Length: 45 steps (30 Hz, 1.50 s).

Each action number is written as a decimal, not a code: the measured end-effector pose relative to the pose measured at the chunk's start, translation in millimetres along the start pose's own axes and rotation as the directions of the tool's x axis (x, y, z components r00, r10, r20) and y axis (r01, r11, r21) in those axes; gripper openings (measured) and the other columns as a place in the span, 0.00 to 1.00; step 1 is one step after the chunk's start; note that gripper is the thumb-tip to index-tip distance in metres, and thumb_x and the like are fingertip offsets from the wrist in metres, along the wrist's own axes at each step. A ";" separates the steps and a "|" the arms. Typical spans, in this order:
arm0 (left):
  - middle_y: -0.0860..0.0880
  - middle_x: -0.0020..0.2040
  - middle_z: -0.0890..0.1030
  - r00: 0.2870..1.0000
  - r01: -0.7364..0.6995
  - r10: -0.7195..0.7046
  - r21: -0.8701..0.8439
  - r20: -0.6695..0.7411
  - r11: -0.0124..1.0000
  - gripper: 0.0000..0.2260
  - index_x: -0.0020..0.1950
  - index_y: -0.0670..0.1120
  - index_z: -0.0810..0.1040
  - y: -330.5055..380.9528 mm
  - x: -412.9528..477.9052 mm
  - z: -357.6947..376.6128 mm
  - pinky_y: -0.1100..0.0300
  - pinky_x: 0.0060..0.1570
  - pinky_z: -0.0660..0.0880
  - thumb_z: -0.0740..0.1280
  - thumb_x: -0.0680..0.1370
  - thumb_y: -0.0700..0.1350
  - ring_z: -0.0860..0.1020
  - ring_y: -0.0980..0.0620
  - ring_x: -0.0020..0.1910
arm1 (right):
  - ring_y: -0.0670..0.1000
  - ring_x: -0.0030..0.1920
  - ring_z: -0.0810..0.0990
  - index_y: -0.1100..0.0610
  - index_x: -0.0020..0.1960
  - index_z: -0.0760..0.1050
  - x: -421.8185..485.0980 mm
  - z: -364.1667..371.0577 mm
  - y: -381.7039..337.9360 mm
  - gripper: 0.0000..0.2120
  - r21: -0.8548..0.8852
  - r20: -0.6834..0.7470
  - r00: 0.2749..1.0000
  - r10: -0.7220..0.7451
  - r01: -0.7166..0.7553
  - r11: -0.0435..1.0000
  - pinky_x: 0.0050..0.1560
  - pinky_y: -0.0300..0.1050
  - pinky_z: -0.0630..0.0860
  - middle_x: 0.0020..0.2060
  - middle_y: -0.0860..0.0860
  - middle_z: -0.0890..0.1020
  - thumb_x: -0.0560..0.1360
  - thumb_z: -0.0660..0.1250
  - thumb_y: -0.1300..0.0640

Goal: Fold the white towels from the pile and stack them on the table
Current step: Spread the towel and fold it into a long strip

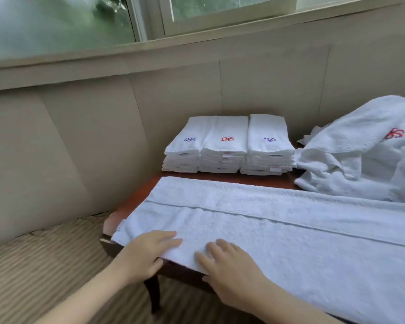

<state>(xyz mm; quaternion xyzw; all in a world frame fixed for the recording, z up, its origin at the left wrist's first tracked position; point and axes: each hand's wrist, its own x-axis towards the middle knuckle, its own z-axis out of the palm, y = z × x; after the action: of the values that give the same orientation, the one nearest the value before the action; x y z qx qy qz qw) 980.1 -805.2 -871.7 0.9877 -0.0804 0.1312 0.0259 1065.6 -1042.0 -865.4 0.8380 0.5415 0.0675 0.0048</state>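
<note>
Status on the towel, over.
Left hand pinches near edge of spread towel, right hand flat on it. Three folded stacks behind. Unfolded pile at right, nothing blocking.

A sliding window (56,19) sits above beige wall panels (80,136), with striped carpet (45,265) below.
</note>
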 end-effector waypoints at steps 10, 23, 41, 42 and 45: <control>0.56 0.42 0.84 0.791 0.508 -0.606 -0.467 -0.079 0.724 0.17 0.41 0.54 0.83 -97.1 30.8 -37.5 0.60 0.48 0.74 0.66 0.73 0.30 0.80 0.55 0.45 | 0.45 0.45 0.76 0.47 0.39 0.70 -24.5 -42.4 109.4 0.07 0.337 0.396 0.887 0.235 -0.379 0.862 0.44 0.39 0.73 0.42 0.42 0.75 0.75 0.60 0.56; 0.43 0.49 0.79 0.627 0.736 -0.775 -0.390 0.081 0.554 0.12 0.39 0.46 0.69 -130.2 172.0 12.1 0.54 0.45 0.68 0.57 0.81 0.49 0.76 0.42 0.50 | 0.56 0.46 0.77 0.54 0.49 0.59 81.2 -3.0 224.0 0.02 0.050 0.082 0.798 0.598 -0.602 0.797 0.42 0.47 0.70 0.44 0.53 0.74 0.80 0.50 0.60; 0.51 0.63 0.71 0.927 0.361 -0.347 -0.093 0.141 0.928 0.18 0.66 0.54 0.70 -25.5 243.4 58.5 0.48 0.68 0.58 0.50 0.81 0.40 0.70 0.49 0.63 | 0.54 0.58 0.77 0.51 0.55 0.69 11.8 26.8 248.6 0.19 0.086 -0.138 0.633 0.762 -0.759 0.646 0.55 0.49 0.67 0.54 0.50 0.81 0.76 0.56 0.38; 0.51 0.65 0.71 0.930 0.359 -0.349 -0.087 0.113 0.929 0.18 0.67 0.54 0.69 -24.1 239.1 60.7 0.50 0.68 0.58 0.49 0.82 0.42 0.70 0.50 0.64 | 0.54 0.58 0.77 0.52 0.55 0.70 -2.4 24.8 254.3 0.19 0.051 -0.126 0.616 0.778 -0.779 0.625 0.55 0.49 0.67 0.55 0.50 0.81 0.76 0.56 0.38; 0.53 0.74 0.64 0.904 0.406 -0.392 -0.050 0.171 0.913 0.19 0.74 0.54 0.62 -29.2 223.4 59.1 0.49 0.71 0.54 0.46 0.84 0.49 0.61 0.53 0.73 | 0.55 0.57 0.77 0.52 0.52 0.68 -43.4 18.3 269.4 0.17 -0.030 -0.108 0.562 0.820 -0.826 0.563 0.54 0.49 0.67 0.54 0.51 0.81 0.77 0.55 0.39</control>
<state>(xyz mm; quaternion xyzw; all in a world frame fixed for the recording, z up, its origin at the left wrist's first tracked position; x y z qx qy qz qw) 1212.8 -814.7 -870.7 0.9885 0.1162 0.0413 0.0874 1294.5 -1191.6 -866.3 0.9893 0.0853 0.1168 -0.0172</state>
